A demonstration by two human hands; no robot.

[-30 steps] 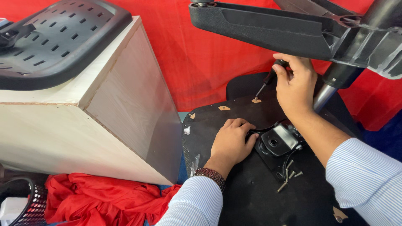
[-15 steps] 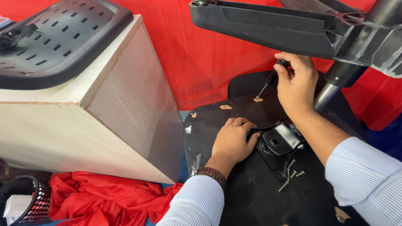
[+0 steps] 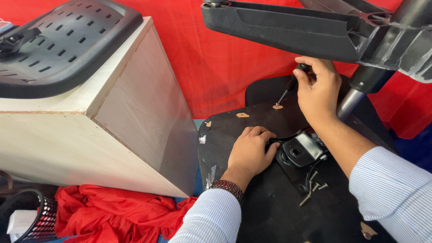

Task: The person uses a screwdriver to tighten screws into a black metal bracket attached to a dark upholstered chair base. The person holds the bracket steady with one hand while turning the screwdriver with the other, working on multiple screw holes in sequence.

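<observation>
Nearest me: loose screws lay on the black seat underside, just right of the metal mechanism plate. My left hand rested palm down on the seat underside, fingers curled loosely, fingertips touching the plate's left edge, gripping nothing. Further out, my right hand was clenched round the screwdriver handle, tip angled down to a small tan patch on the underside. Beyond: chair base overhead, steel column. Left: white box carrying a perforated black backrest. Red cloth behind.
</observation>
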